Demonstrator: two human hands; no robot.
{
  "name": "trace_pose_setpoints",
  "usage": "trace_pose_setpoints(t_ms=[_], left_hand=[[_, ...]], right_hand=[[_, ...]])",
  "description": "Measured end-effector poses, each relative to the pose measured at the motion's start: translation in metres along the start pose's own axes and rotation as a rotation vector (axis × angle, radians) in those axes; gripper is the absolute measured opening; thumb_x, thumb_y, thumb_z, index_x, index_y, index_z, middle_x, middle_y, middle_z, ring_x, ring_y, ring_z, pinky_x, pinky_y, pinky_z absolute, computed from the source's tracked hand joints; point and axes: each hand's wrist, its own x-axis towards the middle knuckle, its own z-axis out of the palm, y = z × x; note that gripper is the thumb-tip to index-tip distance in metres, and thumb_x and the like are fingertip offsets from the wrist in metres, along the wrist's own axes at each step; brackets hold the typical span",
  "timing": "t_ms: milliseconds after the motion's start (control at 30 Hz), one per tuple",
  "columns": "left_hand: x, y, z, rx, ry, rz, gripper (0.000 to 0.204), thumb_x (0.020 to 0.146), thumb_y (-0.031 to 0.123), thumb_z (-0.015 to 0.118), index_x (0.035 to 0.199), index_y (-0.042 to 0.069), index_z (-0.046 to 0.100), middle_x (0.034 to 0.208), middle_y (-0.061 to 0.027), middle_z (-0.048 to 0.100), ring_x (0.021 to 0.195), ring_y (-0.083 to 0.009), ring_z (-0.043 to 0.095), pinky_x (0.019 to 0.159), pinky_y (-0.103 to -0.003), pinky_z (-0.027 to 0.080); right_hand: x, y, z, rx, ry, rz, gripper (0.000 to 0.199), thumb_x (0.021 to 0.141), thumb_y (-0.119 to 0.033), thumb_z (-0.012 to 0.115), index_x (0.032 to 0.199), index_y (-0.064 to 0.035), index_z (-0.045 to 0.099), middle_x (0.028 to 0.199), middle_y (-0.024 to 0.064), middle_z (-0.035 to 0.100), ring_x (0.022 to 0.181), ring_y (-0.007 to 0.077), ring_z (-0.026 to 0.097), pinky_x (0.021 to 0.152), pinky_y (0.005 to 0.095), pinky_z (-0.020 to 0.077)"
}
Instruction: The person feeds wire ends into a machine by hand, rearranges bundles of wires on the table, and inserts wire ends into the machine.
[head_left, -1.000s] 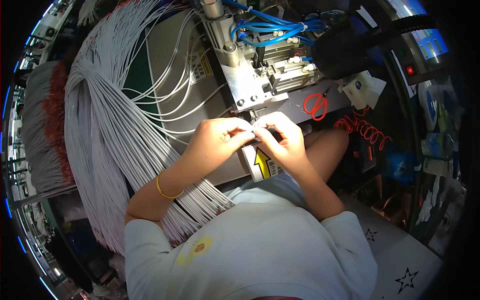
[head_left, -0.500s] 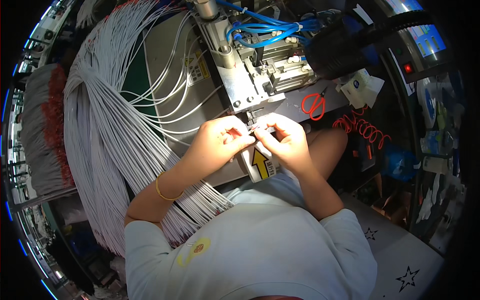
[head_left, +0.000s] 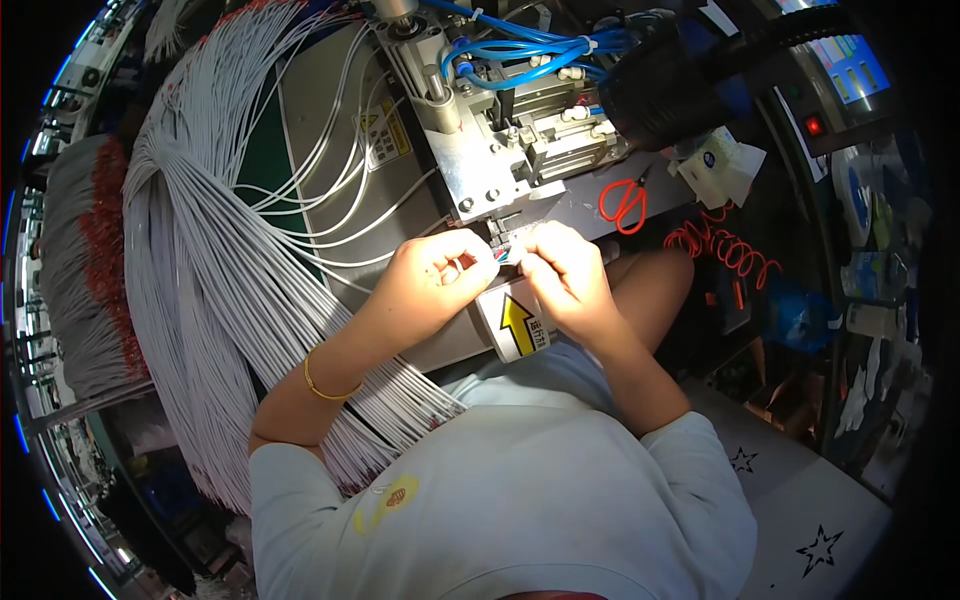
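My left hand (head_left: 432, 282) and my right hand (head_left: 562, 272) meet just below the metal press machine (head_left: 500, 150). Both pinch the end of a thin grey cable (head_left: 505, 255), whose red and blue cores show between my fingertips. The cable end sits right at the machine's front opening. A gold bangle (head_left: 322, 383) rings my left wrist. A label with a yellow arrow (head_left: 516, 325) lies under my hands on the machine's front plate.
A large fan of grey cables (head_left: 200, 280) drapes over the table to my left, and another bundle with red ends (head_left: 85, 270) hangs further left. Red-handled scissors (head_left: 622, 203) and a red coiled cord (head_left: 722, 250) lie to the right. Blue air hoses (head_left: 530, 45) top the machine.
Both hands have shifted slightly up toward the machine's opening, still holding the cable end.
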Motion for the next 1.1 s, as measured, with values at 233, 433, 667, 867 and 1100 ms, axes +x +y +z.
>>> trace_pose_setpoints(t_ms=[233,433,667,867,1100], left_hand=[[-0.004,0.022,0.002,0.411,0.051,0.012,0.011,0.087,0.011,0.064,0.093,0.002,0.063,0.07,-0.0005,0.059,0.06,-0.0033,0.048,0.056,-0.022,0.042],[-0.005,0.0,-0.004,0.731,0.165,0.18,0.012,0.083,0.014,0.065,0.092,0.007,0.064,0.069,-0.0105,0.06,0.056,-0.0205,0.058,0.052,-0.03,0.046],[-0.01,-0.003,0.016,1.091,0.292,0.258,0.021,0.082,0.017,0.066,0.102,0.009,0.065,0.078,-0.0074,0.054,0.061,-0.0254,0.059,0.054,-0.034,0.047],[-0.01,0.003,0.025,1.127,0.219,0.445,0.024,0.082,0.023,0.067,0.103,0.011,0.065,0.08,-0.0064,0.051,0.062,-0.0228,0.057,0.052,-0.034,0.046],[-0.008,0.0,0.025,1.138,0.217,0.483,0.024,0.083,0.024,0.067,0.102,0.011,0.065,0.077,-0.0063,0.05,0.06,-0.0223,0.056,0.052,-0.034,0.046]], right_hand=[[-0.003,0.003,0.014,0.253,0.065,0.148,0.01,0.087,-0.009,0.056,0.086,0.0005,0.056,0.079,0.0133,0.058,0.075,0.0326,0.056,0.068,0.0382,0.0448],[-0.003,0.021,0.01,0.129,0.074,0.346,0.011,0.09,-0.01,0.053,0.085,-0.0001,0.054,0.078,0.0159,0.057,0.074,0.0346,0.055,0.068,0.0398,0.0442],[0.001,0.027,0.009,0.081,0.028,0.328,0.014,0.091,-0.013,0.052,0.085,-0.0002,0.053,0.079,0.0169,0.057,0.074,0.0357,0.056,0.068,0.0419,0.0439],[0.005,0.029,0.01,-0.052,0.084,0.212,0.013,0.09,-0.014,0.054,0.088,-0.002,0.056,0.079,0.0147,0.059,0.076,0.0347,0.057,0.068,0.043,0.0441],[0.004,0.026,0.006,-0.141,0.082,0.14,0.007,0.088,-0.006,0.058,0.091,0.0007,0.06,0.078,0.0151,0.059,0.069,0.0297,0.058,0.066,0.0342,0.047]])
